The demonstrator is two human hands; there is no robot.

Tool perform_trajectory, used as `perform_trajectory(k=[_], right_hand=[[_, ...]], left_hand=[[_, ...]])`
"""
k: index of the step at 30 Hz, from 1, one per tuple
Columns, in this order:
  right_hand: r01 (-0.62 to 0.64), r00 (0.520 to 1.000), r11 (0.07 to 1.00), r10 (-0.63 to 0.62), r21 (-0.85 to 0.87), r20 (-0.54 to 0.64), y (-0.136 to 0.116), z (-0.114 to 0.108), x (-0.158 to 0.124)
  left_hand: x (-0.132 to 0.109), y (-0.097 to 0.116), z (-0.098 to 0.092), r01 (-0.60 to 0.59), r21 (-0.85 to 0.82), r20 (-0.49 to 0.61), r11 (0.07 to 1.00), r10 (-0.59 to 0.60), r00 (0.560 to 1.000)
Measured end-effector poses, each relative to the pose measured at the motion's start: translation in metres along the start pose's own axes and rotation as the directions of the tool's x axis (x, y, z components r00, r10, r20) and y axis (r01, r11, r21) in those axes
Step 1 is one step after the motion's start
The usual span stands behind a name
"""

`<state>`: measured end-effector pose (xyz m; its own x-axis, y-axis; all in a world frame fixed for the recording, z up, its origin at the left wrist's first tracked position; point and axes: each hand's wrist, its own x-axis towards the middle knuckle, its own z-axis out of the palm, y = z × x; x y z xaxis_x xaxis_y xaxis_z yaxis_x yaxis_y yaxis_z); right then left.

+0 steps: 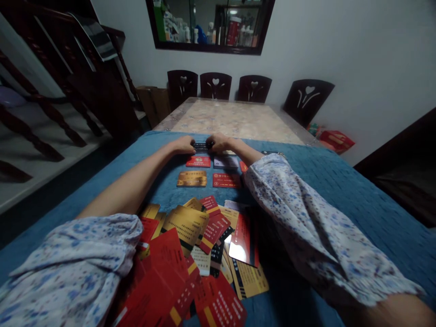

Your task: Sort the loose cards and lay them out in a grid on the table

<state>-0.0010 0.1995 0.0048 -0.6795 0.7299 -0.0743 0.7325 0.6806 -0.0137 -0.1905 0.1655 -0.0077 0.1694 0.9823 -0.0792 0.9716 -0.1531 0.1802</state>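
At the far part of the blue cloth, a black card (pixel 202 147), perhaps a small stack, lies between both hands. My left hand (pixel 184 145) grips its left side with bent fingers. On its right side, my right hand (pixel 220 141) closes its fingers; some fingertips are hidden. Nearer to me, a red card (pixel 198 161) and a pale lilac card (pixel 225 162) lie side by side. In front of those are a gold-brown card (pixel 191 179) and a dark red card (pixel 226 180). A loose heap of red, gold and black cards (pixel 185 227) spreads between my forearms.
The blue cloth (pixel 340 181) covers the near part of a long table (pixel 235 118). Another black card (pixel 269 152) shows past my right forearm. Several dark chairs (pixel 255 88) stand at the wall. A stair railing (pixel 41 100) and a cardboard box (pixel 154 105) are at left.
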Motion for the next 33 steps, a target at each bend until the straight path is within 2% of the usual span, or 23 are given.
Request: perform_trajectory(k=[6, 12, 24, 29, 33], right_hand=[[-0.011, 0.999, 1.0, 0.011, -0.005, 0.037, -0.001, -0.002, -0.002], [-0.021, 0.999, 0.999, 0.023, -0.038, 0.043, -0.006, -0.002, 0.0], [-0.027, 0.999, 1.0, 0.027, -0.015, 0.044, -0.004, -0.003, -0.002], [0.013, 1.0, 0.999, -0.012, 0.041, -0.02, 0.002, -0.001, -0.003], [0.08, 0.99, 0.996, -0.075, 0.045, -0.119, 0.01, 0.0, -0.005]], left_hand=[[0.002, 0.0, 0.004, -0.019, -0.012, -0.067, 1.0, 0.018, 0.998], [0.004, -0.004, 0.006, -0.041, -0.057, -0.027, 0.998, 0.04, 0.999], [0.003, -0.011, 0.01, -0.036, -0.133, -0.08, 0.99, 0.026, 0.996], [0.001, -0.013, 0.011, -0.019, -0.176, -0.094, 0.984, 0.003, 0.996], [-0.004, -0.014, 0.013, -0.031, -0.215, -0.174, 0.976, -0.007, 0.985]])
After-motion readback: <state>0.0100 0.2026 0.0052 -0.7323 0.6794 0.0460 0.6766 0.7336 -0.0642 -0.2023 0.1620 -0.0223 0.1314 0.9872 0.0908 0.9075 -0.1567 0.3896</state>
